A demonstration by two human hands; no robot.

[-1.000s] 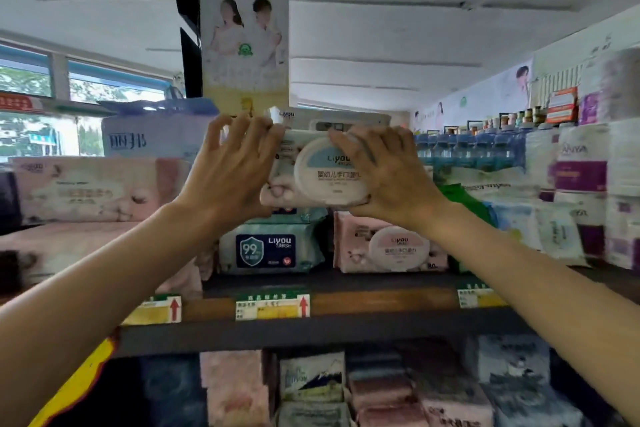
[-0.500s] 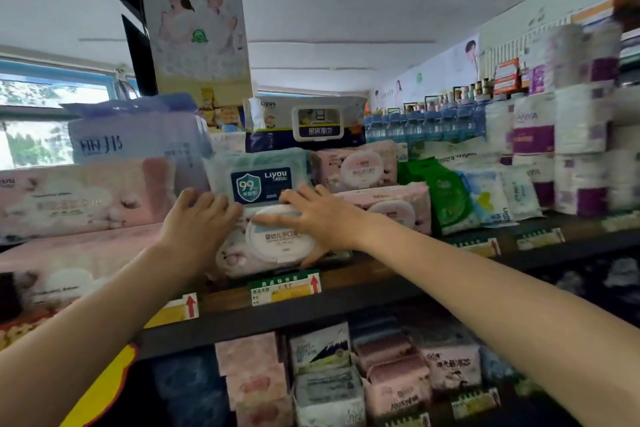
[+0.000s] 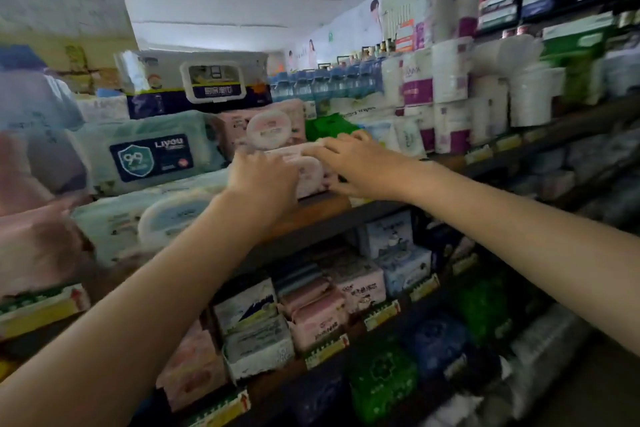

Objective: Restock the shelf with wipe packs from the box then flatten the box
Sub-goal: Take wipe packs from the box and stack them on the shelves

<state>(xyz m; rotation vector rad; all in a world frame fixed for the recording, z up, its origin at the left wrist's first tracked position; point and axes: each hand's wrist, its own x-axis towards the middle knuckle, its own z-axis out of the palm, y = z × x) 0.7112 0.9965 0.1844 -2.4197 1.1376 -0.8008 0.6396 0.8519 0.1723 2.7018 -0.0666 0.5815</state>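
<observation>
head cam, close, facing shelf (image 3: 332, 218)

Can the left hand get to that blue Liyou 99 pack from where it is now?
Probably yes. The left hand rests on the pink pack, and the Liyou pack lies just to its left with its front face open to the aisle, nothing in between.
</observation>
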